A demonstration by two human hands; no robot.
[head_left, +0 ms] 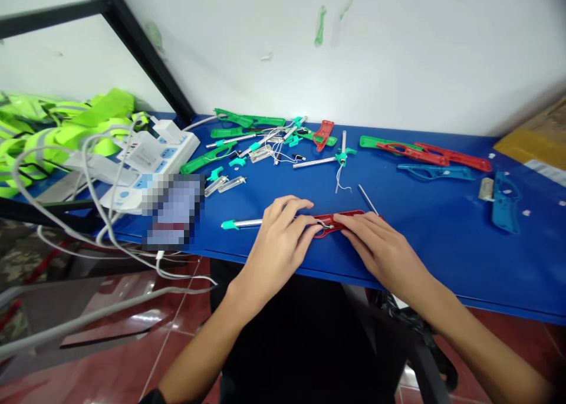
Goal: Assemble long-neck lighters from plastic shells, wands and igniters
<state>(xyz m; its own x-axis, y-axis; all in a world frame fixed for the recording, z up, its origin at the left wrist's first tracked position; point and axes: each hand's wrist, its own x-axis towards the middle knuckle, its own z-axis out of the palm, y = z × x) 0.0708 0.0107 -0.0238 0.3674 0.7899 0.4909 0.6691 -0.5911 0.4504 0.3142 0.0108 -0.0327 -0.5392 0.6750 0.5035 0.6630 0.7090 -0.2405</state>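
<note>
Near the front edge of the blue table, a red plastic half-shell lies between my two hands, with thin white wires in it. My left hand has its fingers closed on the shell's left end and on a silver tube with a teal tip pointing left. My right hand presses its fingers together on the right part of the shell. Just behind it lies a thin metal rod. Farther back is a silver tube with a teal trigger piece.
Green shells, wired tubes and a small red piece lie at the back. Red shells and blue shells are at right, near a cardboard box. At left are a phone, a power strip and cables.
</note>
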